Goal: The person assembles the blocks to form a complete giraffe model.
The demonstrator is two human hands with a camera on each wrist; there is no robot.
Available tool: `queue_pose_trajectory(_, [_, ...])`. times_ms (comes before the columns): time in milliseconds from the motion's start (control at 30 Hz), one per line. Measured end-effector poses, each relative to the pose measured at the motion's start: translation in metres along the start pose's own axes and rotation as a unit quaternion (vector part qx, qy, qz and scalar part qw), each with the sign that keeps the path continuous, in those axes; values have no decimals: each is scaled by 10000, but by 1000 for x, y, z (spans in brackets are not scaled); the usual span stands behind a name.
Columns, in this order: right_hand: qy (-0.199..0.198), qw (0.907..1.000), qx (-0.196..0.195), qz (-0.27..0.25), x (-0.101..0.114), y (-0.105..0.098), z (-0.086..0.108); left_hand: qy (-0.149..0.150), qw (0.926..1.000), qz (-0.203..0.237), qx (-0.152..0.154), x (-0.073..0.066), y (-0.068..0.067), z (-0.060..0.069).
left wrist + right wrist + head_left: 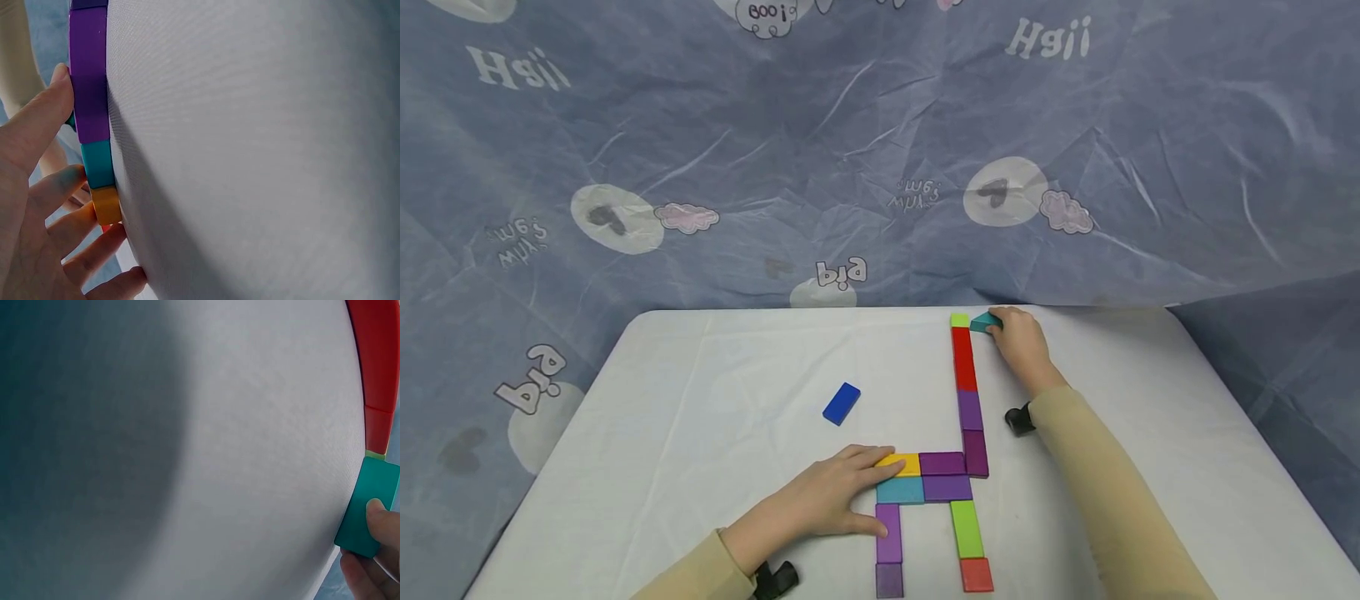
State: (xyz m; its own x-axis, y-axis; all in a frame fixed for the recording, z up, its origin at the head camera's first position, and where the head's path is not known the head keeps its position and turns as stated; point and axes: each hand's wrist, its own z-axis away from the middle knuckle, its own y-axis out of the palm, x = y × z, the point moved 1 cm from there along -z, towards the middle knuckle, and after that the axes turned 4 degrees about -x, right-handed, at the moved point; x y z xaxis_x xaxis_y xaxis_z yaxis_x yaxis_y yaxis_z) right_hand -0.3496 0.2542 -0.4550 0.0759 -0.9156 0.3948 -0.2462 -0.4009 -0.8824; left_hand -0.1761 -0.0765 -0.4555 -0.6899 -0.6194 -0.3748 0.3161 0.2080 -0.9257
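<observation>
Between thumb and fingers, my right hand pinches a teal block at the far edge of the table, close beside the lime block that tops a column. Below that lime block run red blocks and purple blocks. My left hand rests with spread fingers on the near part of the layout. Its fingers touch the yellow block and the teal-blue block, and its thumb lies against a long purple block.
A loose blue block lies on the white table, left of the column. Nearer stand a lime block and an orange-red block. Dark wrist cameras sit at both cuffs. A patterned blue-grey cloth hangs behind.
</observation>
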Motion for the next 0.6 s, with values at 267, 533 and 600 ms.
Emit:
queue_pose_trajectory(267, [48,9999,82,-51,2,-1,0,-46,10000,9,24,0,0,0])
queue_pose_trajectory(533, [39,9999,118,-105,1,0,-1,-75,10000,-21,51,1,1,0])
queue_pose_trajectory(600, [34,9999,116,-110,0,0,-1,-72,10000,-19,46,1,0,0])
